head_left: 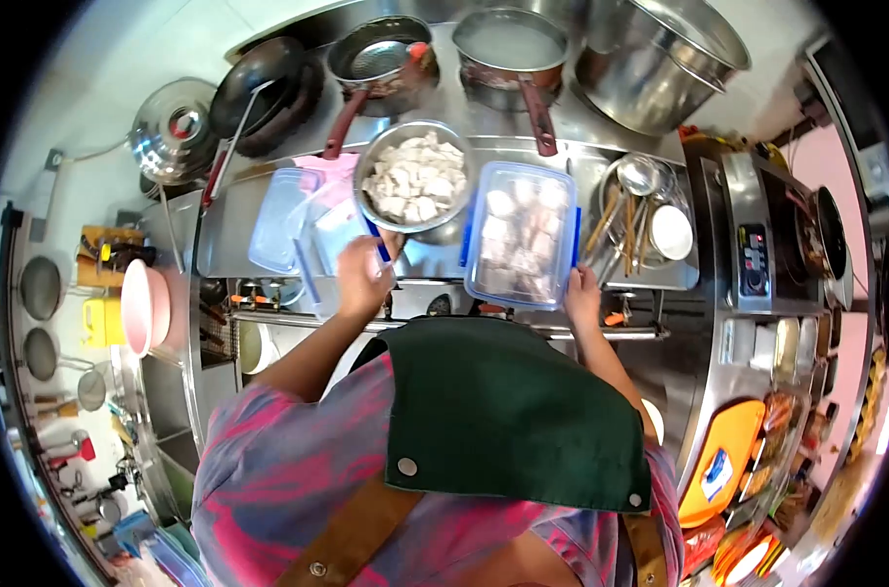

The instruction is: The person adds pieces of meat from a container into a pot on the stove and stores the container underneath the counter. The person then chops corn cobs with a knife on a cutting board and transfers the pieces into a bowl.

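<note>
A lidded clear plastic container [523, 235] with pale and brownish pieces inside stands on the steel counter. My right hand [582, 296] is closed on its lower right corner. Just left of it is a metal bowl [415, 176] full of white chunks. Below that bowl my left hand [364, 274] has its fingers bent near a blue-edged clear plastic piece; whether it grips that piece is not clear. Further left lie a translucent blue-rimmed lid [283, 220] and a pink cloth [329, 174].
Behind are a wok [259, 93], a frying pan [381, 59], a saucepan [510, 44] and a large pot [660, 59]. To the right, a basin holds ladles [639, 176] and a white bowl [670, 233], beside a cooker panel [754, 259].
</note>
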`<state>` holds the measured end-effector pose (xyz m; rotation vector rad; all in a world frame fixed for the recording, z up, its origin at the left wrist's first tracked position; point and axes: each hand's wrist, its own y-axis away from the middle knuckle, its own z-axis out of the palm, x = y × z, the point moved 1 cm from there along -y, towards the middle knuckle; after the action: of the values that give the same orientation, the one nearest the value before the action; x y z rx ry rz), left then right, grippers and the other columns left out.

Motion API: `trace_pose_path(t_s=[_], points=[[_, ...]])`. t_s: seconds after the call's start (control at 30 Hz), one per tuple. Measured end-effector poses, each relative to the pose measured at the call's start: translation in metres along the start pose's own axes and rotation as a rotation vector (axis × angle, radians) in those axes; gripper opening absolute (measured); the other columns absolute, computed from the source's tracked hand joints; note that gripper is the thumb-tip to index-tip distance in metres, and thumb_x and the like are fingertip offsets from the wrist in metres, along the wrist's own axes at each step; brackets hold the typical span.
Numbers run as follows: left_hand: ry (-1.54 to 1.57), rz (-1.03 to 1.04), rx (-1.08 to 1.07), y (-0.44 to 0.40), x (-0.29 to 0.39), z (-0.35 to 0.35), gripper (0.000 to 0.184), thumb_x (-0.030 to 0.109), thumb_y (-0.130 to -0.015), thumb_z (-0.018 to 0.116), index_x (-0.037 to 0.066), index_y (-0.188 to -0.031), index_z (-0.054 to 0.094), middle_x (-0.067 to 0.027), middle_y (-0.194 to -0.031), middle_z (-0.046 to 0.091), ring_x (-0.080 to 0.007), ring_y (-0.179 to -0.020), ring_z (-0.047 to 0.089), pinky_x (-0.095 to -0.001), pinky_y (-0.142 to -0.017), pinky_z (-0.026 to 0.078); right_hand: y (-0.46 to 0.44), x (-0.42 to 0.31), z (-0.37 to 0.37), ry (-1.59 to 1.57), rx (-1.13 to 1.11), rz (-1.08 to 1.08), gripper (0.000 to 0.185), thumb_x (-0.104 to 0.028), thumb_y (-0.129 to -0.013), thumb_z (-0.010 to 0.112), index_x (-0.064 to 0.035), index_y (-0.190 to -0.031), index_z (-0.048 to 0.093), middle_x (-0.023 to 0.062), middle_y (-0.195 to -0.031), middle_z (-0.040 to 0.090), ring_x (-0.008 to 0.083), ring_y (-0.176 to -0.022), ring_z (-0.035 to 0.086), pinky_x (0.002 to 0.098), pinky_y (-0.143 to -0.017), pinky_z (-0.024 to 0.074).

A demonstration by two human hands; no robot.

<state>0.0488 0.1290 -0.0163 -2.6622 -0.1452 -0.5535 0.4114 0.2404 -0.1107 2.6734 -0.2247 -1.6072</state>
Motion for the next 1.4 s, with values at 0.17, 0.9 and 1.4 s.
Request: trace_pose_path(t_s=[0.17, 0.9, 1.4], points=[[0.049, -0.649, 0.056, 0.088, -0.162, 0.006, 0.060, 0.015, -0.067, 0.071, -0.006, -0.115, 0.041, -0.0244, -0.109, 0.051, -0.0310, -0.096, 0.056, -0.0377, -0.081, 0.046, 0.025, 0.013, -0.016, 0.056, -0.140, -0.110, 0.027, -0.015, -0.086, 0.059, 0.0022, -0.105, 0.053, 0.0096, -0.087, 0.060, 0.0160, -0.076, 0.059, 0.0282, -0.070, 0.0481], [0.702, -0.391, -0.106, -0.017, -0.117, -0.023, 0.020, 0.001, -0.085, 0.049, 0.004, -0.102, 0.058, -0.0054, -0.089, 0.059, -0.0144, -0.079, 0.056, -0.0274, -0.071, 0.046, 0.030, -0.040, -0.021, -0.127, -0.087, 0.339, 0.030, -0.019, -0.080, 0.065, 0.0049, -0.097, 0.060, 0.0087, -0.079, 0.063, 0.0128, -0.063, 0.058, 0.0261, -0.057, 0.0470], [1.370, -1.271, -1.085, -0.014, 0.043, 0.101, 0.024, 0.013, -0.085, 0.059, 0.001, -0.105, 0.054, -0.0089, -0.099, 0.059, -0.0176, -0.096, 0.057, -0.0297, -0.082, 0.046, 0.035, -0.032, -0.012, 0.132, -0.158, 0.016, 0.059, -0.015, -0.073, 0.072, 0.0132, -0.117, 0.045, 0.0183, -0.096, 0.062, 0.0216, -0.084, 0.062, 0.0304, -0.076, 0.0496]])
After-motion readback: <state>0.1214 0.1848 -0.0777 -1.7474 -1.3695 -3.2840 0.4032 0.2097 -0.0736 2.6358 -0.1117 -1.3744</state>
